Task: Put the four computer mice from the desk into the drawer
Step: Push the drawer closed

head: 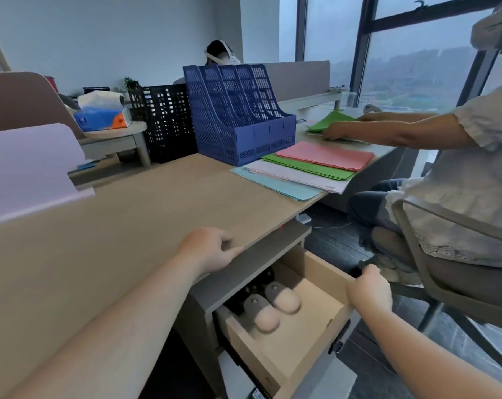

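The wooden drawer [316, 335] under the desk stands pulled out. Inside it lie two pink-and-grey mice [262, 313] [282, 297] side by side, and behind them dark mice [255, 286] sit half hidden in shadow under the desk. My right hand [369, 289] grips the top of the drawer's front panel. My left hand [212, 249] rests on the front edge of the desk [123, 226], fingers curled over the edge, holding nothing else. No mouse shows on the desktop.
A blue file rack [238, 116] and a black crate [166, 122] stand at the back of the desk. Stacked coloured papers [307, 165] lie to the right. A seated person [451, 168] on a chair sorts green sheets close to the drawer's right.
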`<state>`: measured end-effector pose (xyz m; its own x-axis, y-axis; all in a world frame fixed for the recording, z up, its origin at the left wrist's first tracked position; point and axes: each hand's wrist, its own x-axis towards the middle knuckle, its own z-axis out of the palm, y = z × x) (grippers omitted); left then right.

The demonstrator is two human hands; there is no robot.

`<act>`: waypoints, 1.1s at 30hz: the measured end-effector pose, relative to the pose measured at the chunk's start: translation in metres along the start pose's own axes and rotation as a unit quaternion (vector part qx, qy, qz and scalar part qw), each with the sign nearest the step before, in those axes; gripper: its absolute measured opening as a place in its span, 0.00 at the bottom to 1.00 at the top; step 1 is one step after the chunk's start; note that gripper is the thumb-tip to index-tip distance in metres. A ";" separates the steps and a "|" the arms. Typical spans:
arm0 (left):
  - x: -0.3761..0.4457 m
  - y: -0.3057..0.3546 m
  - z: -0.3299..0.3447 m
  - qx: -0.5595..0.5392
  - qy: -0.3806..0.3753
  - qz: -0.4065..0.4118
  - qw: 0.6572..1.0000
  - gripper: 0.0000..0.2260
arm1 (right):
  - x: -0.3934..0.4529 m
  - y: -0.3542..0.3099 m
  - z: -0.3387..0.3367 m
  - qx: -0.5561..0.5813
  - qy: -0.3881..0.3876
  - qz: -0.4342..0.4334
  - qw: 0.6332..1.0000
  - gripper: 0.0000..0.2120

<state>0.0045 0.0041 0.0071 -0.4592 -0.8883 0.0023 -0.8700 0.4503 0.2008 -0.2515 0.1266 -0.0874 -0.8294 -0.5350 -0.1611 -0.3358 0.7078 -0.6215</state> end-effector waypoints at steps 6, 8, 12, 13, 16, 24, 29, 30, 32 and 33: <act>0.005 -0.013 0.001 -0.010 0.015 0.037 0.999 0.21 | -0.005 -0.028 0.024 0.048 -0.031 0.036 0.998 0.33; 0.010 -0.015 0.001 -0.003 0.014 0.039 0.999 0.22 | -0.009 -0.037 0.032 0.029 -0.044 0.018 0.998 0.26; 0.017 -0.018 0.002 -0.001 0.005 0.045 0.999 0.21 | -0.016 -0.056 0.048 0.060 -0.063 -0.002 0.996 0.14; 0.018 -0.019 0.002 0.002 0.005 0.050 0.999 0.21 | -0.018 -0.059 0.052 0.070 -0.077 0.007 0.995 0.13; 0.018 -0.023 0.001 0.003 0.003 0.063 0.998 0.20 | -0.025 -0.065 0.067 0.098 -0.125 -0.003 0.987 0.10; 0.022 -0.025 -0.002 0.012 0.005 0.072 0.997 0.18 | -0.030 -0.081 0.088 0.086 -0.179 -0.072 0.978 0.17; 0.025 -0.027 0.002 0.007 0.026 0.067 0.997 0.18 | -0.021 -0.088 0.093 0.060 -0.192 -0.094 0.975 0.18; 0.026 -0.027 0.003 0.006 0.028 0.068 0.997 0.18 | -0.020 -0.088 0.094 0.054 -0.196 -0.095 0.974 0.19; 0.027 -0.026 0.003 0.007 0.030 0.067 0.997 0.19 | -0.019 -0.086 0.095 0.043 -0.202 -0.101 0.973 0.20; 0.027 -0.026 0.003 0.010 0.029 0.066 0.997 0.19 | -0.018 -0.085 0.095 0.038 -0.202 -0.106 0.973 0.20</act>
<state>0.0137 -0.0313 -0.0007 -0.5601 -0.8242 0.0839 -0.8059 0.5655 0.1751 -0.1654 0.0320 -0.1048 -0.4964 -0.8138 -0.3022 -0.4335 0.5340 -0.7259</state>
